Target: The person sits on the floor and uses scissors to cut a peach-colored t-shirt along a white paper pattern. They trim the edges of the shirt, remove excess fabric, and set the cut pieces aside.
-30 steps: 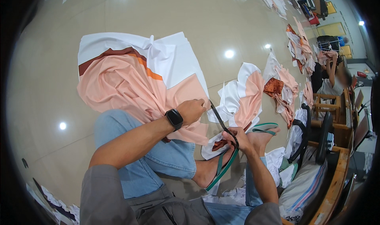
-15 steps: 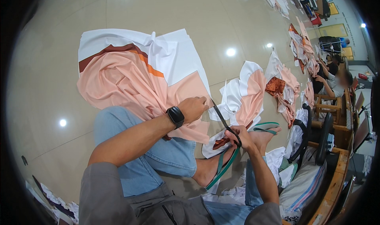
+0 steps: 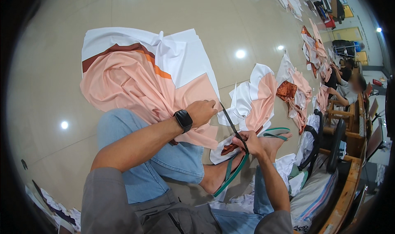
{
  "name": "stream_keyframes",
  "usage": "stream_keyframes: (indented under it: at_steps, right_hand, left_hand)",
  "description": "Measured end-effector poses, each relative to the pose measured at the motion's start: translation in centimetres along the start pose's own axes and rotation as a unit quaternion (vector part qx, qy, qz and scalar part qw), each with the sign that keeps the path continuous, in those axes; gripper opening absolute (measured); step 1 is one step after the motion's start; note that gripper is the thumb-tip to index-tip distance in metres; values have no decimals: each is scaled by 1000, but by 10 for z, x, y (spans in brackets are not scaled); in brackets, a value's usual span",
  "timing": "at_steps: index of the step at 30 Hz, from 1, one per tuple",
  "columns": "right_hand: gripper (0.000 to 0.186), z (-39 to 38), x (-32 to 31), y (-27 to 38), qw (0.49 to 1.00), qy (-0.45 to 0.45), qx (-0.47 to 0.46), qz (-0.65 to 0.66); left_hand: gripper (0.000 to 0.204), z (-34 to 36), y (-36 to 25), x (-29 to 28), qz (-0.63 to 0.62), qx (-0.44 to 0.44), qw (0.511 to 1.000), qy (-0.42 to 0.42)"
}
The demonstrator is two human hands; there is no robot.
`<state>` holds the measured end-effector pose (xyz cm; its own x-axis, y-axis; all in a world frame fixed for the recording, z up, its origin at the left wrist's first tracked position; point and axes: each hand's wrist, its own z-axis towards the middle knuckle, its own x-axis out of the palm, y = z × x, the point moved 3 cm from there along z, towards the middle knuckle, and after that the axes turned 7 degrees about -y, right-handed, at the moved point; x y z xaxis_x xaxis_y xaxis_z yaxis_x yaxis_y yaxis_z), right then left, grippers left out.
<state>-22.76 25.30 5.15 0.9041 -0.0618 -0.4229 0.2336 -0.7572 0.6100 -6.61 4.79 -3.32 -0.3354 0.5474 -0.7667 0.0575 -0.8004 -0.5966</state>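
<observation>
Scissors (image 3: 232, 125) jut from the right hand (image 3: 251, 144), curled round the handles, as the left hand (image 3: 202, 113) pinches peach fabric (image 3: 196, 91) beside the blade tips above tiled floor (image 3: 53, 77).

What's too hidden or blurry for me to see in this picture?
All in the head view:
Underside of the left hand: hidden by the back of that hand, so its grip is unclear.
Handles of the dark scissors: partly covered by the right hand.
Part of the peach cloth: covered by the left forearm.
Wooden beam: cut off at the bottom edge.
Co-worker: fingers too small to make out.
</observation>
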Motion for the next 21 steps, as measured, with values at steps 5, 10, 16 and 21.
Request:
stream_keyframes:
  at_steps: [5, 10, 16, 21]
  right_hand:
    - [60, 6, -2, 0, 1000, -2, -18, 19]
    - [63, 9, -1, -1, 1000, -3, -18, -17]
    - [64, 8, 0, -6, 1000, -4, -8, 3]
    - [64, 13, 2, 8, 1000, 2, -1, 23]
  left_hand:
    - [21, 0, 0, 1, 2, 5, 1000, 1]
    - [20, 1, 0, 1, 0, 6, 1000, 9]
    - [15, 1, -1, -1, -4, -7, 1000, 12]
    - [15, 1, -3, -5, -12, -15, 1000, 15]
